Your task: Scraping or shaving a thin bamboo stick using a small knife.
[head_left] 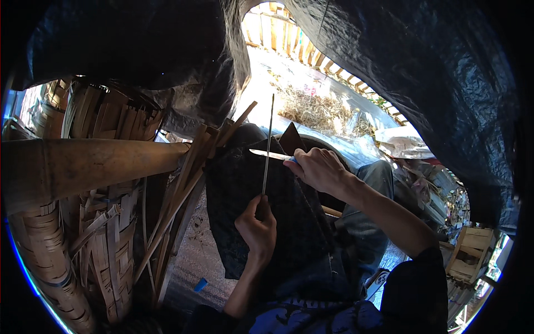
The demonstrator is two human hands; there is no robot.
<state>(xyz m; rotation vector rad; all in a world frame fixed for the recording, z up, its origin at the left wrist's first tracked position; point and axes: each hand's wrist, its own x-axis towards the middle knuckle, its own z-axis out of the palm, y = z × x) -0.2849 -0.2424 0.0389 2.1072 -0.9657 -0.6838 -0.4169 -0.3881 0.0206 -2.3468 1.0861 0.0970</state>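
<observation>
My left hand [257, 225] is closed around the lower end of a thin bamboo strip [268, 142], which stands nearly upright in front of me. In my right hand [320, 168] is a knife with a blue handle [292, 160], gripped in the closed fingers. Its pale blade [265, 153] points left and crosses the strip around mid-length; whether the edge cuts into it I cannot tell. A dark cloth [250, 183] covers my lap beneath both hands.
A thick bamboo pole [94, 167] juts in from the left, above woven bamboo baskets [50, 250]. Split bamboo slats [172, 222] lean beside my lap. Dark plastic sheeting [400, 72] hangs overhead. Straw-like shavings [317, 111] lie ahead, and a wooden crate [470, 253] stands at right.
</observation>
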